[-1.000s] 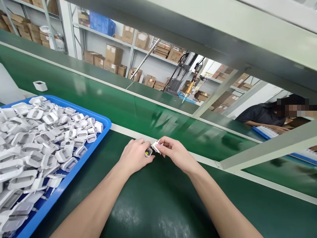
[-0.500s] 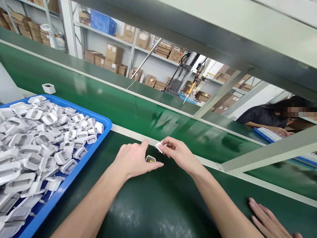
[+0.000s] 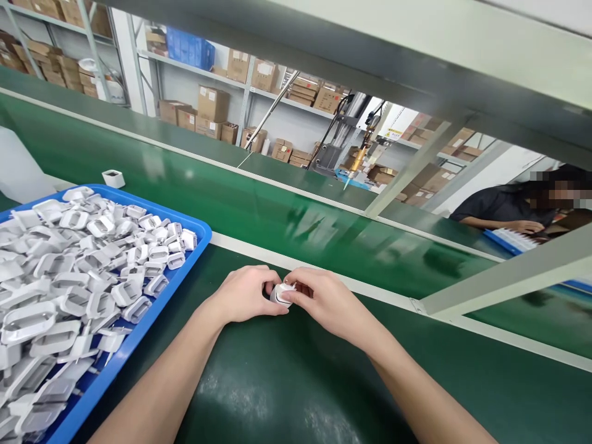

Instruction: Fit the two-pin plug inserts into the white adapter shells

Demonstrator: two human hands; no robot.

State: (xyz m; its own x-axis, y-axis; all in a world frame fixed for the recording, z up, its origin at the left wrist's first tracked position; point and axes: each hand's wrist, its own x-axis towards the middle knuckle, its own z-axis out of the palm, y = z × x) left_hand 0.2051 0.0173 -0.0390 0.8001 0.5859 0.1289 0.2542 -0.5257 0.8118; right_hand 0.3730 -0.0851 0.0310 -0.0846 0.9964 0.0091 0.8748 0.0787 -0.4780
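Observation:
Just right of the tray, my left hand (image 3: 247, 293) curls its thumb and fingers round a small white charger housing (image 3: 274, 298) on the green worktop. My right hand (image 3: 319, 297) pinches a white cover piece (image 3: 285, 288) with small pins against the top of that housing. The two parts touch, with a dark line between them; whether they are fully joined I cannot tell. Fingers hide much of both. To the left, a blue tray (image 3: 209, 235) carries a heap of white plug shells (image 3: 102, 226), some with metal prongs.
A white housing (image 3: 113, 179) stands on the green strip (image 3: 240, 197) behind the tray. A slanting metal post (image 3: 531, 271) and overhead beam cross the right side. Beyond are a dispensing machine (image 3: 356, 157), shelves of boxes, and a person (image 3: 504, 206) beside a blue tray.
My right hand has brought the cover piece left and down onto the housing. My left hand has closed round the housing. Another person's hand at the lower right has left the view.

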